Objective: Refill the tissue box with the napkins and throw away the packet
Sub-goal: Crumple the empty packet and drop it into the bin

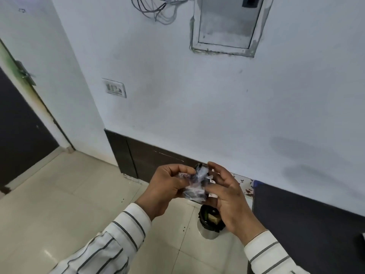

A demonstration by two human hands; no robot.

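Fingers: both hands pinch the crumpled packet [195, 184] between them
Left hand [167, 191]: closed on packet
Right hand [229, 196]: gripping packet
Bin [210, 224]: below hands, on floor

Your left hand [167, 186] is raised in front of you, palm turned inward, fingers curled and thumb pressed forward in a pinch. Your right hand [229, 196] sits just beside it at about the same height, palm facing left, index finger and thumb bent toward the left hand, the other fingers loosely curved. Both forearms, in striped sleeves [110, 242], angle up from below
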